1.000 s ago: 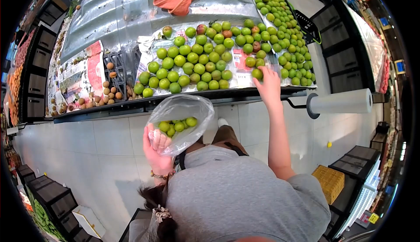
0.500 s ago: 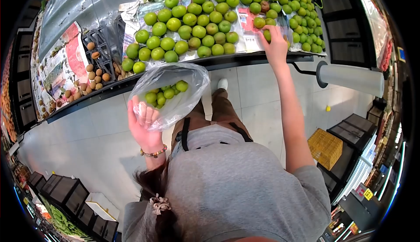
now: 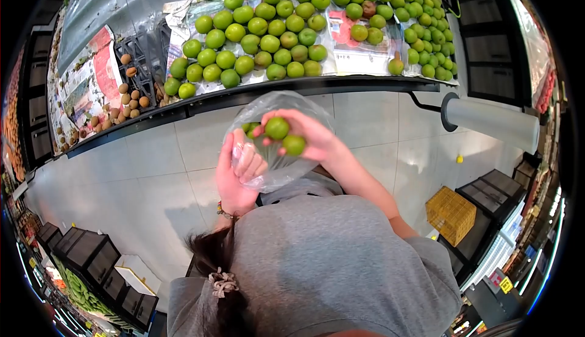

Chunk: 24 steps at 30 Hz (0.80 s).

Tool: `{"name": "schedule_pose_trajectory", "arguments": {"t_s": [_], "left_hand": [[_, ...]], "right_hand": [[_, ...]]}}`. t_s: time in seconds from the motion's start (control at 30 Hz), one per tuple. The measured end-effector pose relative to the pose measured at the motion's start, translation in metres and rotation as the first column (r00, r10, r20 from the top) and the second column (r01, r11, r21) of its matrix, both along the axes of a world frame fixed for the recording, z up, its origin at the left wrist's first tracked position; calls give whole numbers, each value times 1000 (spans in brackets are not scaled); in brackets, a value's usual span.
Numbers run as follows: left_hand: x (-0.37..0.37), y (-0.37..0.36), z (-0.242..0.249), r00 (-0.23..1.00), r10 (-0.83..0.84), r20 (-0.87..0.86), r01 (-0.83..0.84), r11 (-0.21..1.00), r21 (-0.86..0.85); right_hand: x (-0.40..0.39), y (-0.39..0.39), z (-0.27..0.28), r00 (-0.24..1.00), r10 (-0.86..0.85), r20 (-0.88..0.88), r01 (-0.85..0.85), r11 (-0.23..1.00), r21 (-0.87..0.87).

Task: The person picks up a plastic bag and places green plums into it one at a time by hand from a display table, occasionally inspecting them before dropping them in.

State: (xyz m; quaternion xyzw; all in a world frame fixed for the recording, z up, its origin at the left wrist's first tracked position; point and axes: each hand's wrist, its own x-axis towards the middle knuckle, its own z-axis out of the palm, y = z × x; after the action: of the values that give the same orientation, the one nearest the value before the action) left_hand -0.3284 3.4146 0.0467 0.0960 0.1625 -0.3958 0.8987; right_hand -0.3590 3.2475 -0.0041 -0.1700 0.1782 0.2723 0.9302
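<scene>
My left hand point(image 3: 239, 169) holds a clear plastic bag point(image 3: 283, 100) in front of my body, its fingers closed on the bag's side. Inside the bag some green fruits point(image 3: 250, 128) show, partly covered by my hands. At the bag's open mouth, my right hand point(image 3: 311, 131) is closed around two round green fruits, one yellow-green fruit point(image 3: 276, 128) above another green fruit point(image 3: 294, 145). Many loose green fruits point(image 3: 268, 43) lie on newspaper on the stand ahead, a few of them browned.
A black rail point(image 3: 292, 85) runs along the stand's front edge. To its right sticks out a roll of plastic bags point(image 3: 490, 122). Small brown fruits point(image 3: 131, 99) lie at the left. A wicker basket point(image 3: 451, 215) is at the right, beside dark crates.
My right hand has left the fruit on the newspaper and come back to the bag with two green fruits. My left hand has moved the bag right, towards it.
</scene>
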Motion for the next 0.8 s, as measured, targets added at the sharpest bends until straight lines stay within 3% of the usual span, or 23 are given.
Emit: {"name": "schedule_pose_trajectory", "arguments": {"t_s": [0.03, 0.1, 0.2, 0.33, 0.37, 0.43, 0.5, 0.57, 0.6, 0.63, 0.7, 0.73, 0.8], "left_hand": [[-3, -4, 1, 1000, -21, 4, 21, 1000, -3], [-6, -12, 3, 999, -52, 8, 52, 998, 19], [-13, -25, 8, 994, -104, -30, 106, 992, 75], [-18, -44, 2, 996, -87, 18, 87, 996, 9], [-20, -49, 3, 996, -84, 19, 84, 996, 13], [-21, -60, 6, 997, -79, 27, 79, 997, 12], [-22, -69, 7, 996, -76, 40, 75, 997, 4], [-23, -78, 6, 997, -66, 49, 67, 997, -28], [-23, -83, 5, 997, -64, 52, 66, 997, -45], [-23, -87, 7, 997, -60, 46, 61, 998, -33], [-25, -94, 9, 998, -44, 38, 45, 999, -10], [-25, -95, 9, 998, -35, 43, 36, 999, -15], [-25, -97, 8, 999, -13, 51, 14, 1000, -26]], "right_hand": [[-4, 6, -9, 999, 30, -24, -28, 996, 82], [-10, 5, -15, 984, 60, -170, -54, 998, 40], [-23, -10, -33, 981, -43, -188, 49, 999, 23], [-37, -42, -21, 980, -86, -178, 46, 974, -221], [-42, -52, -10, 999, -52, -5, 46, 921, -388], [-52, -83, 26, 946, 112, 306, 129, 732, -669], [-52, -129, 73, 905, 195, 378, 187, 617, -764], [-50, -172, 83, 946, -38, 321, 311, 376, -873], [-45, -187, 73, 955, -37, 293, 294, 14, -956], [-43, -199, 59, 963, -50, 265, 232, -349, -908], [-46, -212, 34, 972, 131, 193, 230, -666, -709], [-46, -216, 23, 969, 208, 132, 246, -786, -567], [-49, -212, 17, 975, 205, 84, 216, -799, -562]]}}
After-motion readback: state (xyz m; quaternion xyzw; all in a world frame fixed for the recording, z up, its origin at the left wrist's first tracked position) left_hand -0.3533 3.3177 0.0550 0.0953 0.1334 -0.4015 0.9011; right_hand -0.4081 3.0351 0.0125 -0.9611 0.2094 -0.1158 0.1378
